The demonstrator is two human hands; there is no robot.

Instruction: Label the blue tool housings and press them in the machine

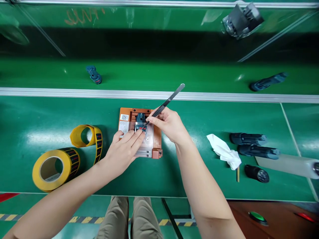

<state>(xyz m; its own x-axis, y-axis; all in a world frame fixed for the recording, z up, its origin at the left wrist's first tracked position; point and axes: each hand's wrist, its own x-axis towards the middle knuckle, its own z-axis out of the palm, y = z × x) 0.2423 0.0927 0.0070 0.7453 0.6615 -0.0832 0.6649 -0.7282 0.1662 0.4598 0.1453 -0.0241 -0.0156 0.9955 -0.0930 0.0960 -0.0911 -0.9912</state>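
My right hand [169,124] pinches a pair of tweezers [171,99], held at a slant. The tweezer tips come down at a dark label [140,127] with small red lettering, on a dark blue plastic part [141,117]. That part sits in an orange-brown fixture [157,132] with a clear plate [147,148] across its front. My left hand [124,148] lies flat on the clear plate, fingers stretched out, fingertips touching near the label's lower edge. Whether the tips grip the label I cannot tell.
Left of the fixture stand a yellow roll of dark labels [41,169] and its loose strip [99,146]. To the right lie a white cloth [223,151], dark tool bodies [258,151] and a black round-ended part [256,173]. A metal rail [50,92] runs behind the bench.
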